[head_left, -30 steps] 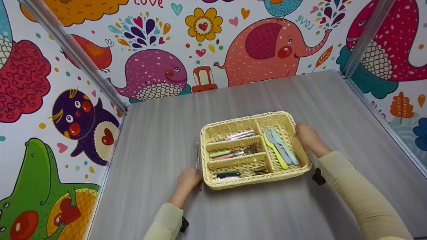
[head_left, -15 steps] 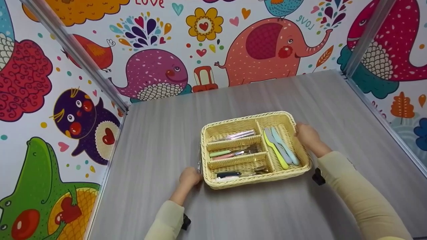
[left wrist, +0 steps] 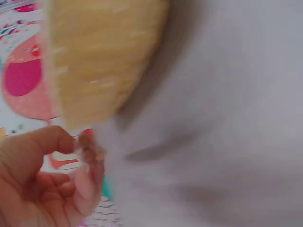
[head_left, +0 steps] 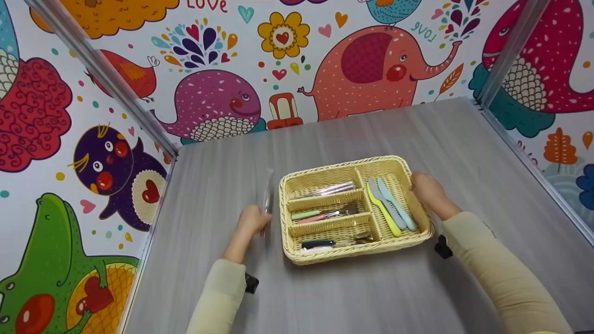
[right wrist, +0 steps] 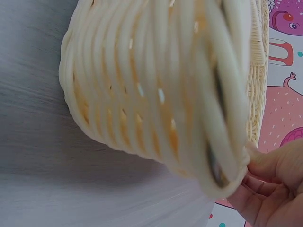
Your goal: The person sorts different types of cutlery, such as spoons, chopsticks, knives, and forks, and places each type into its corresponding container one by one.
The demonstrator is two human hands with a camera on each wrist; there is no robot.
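My left hand [head_left: 253, 220] pinches a long, slim bundle, apparently chopsticks [head_left: 267, 192] in clear wrapping, just off the basket's left side. In the left wrist view my left hand [left wrist: 52, 179] has thumb and fingers closed on the wrapped ends [left wrist: 88, 151]. The woven basket [head_left: 359, 254] is split into compartments. My right hand [head_left: 430, 191] grips its right rim, seen close up in the right wrist view with the basket wall [right wrist: 142, 94]. Yellow [head_left: 384, 208], grey and light blue knives lie in the right compartment.
The basket's left compartments hold shiny slender pieces [head_left: 332, 189], green- and pink-handled forks [head_left: 325, 214], and dark- and white-handled spoons [head_left: 320, 243]. Underneath is a grey wood-grain table [head_left: 222, 185]. Cartoon-printed walls [head_left: 287, 60] with metal corner posts [head_left: 111, 83] enclose the back and sides.
My left hand has moved left and away from me with the chopsticks, opening a gap from the basket's left side. The right hand and basket have barely moved.
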